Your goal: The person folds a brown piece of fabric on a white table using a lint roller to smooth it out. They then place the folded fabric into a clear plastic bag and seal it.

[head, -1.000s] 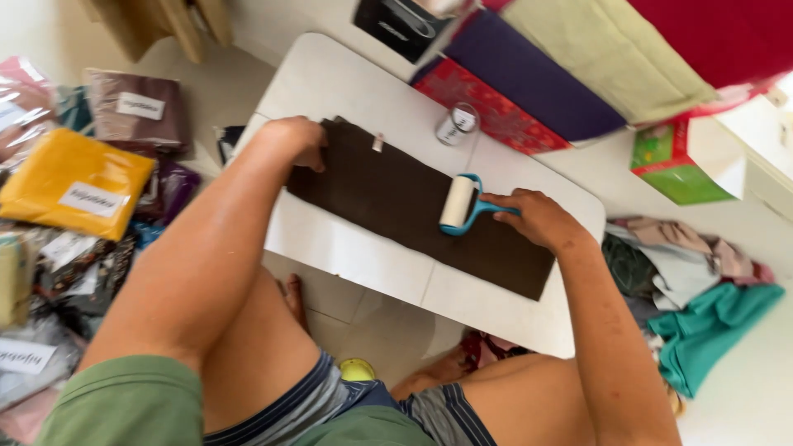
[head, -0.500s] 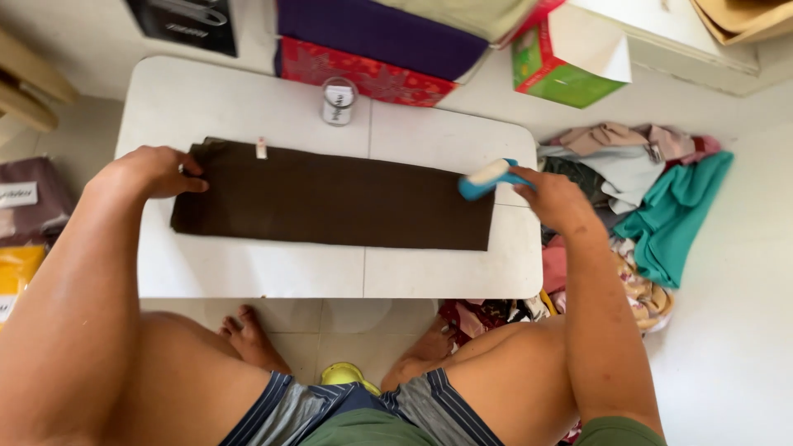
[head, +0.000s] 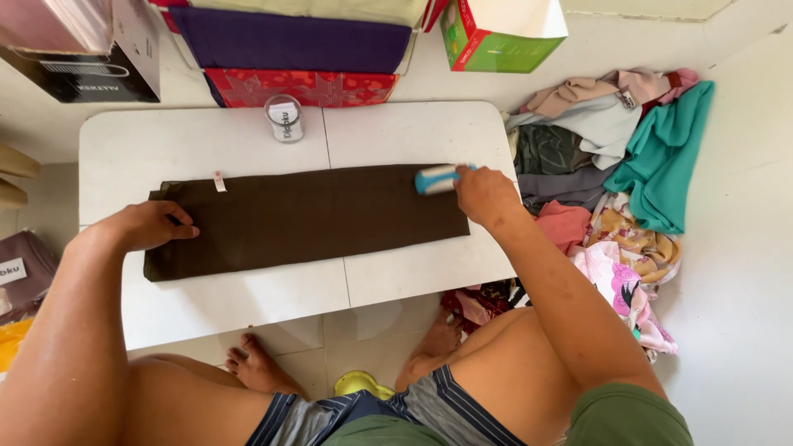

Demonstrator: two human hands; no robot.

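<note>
A folded brown cloth [head: 306, 219] lies lengthwise across the middle of the white table [head: 413, 281]. The left hand [head: 153, 225] presses flat, fingers spread, on its left end. The right hand [head: 483, 194] has its grip wrapped round a blue lint roller [head: 436, 178] at the cloth's right end, near the table's right edge. This looks like lint-rolling mid-pass; the next stroke would call for steady pressure while the left hand pins the cloth.

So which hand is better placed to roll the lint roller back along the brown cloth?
Right. The right hand already holds the lint roller at the cloth's right end; the left hand presses down the other end.
</note>
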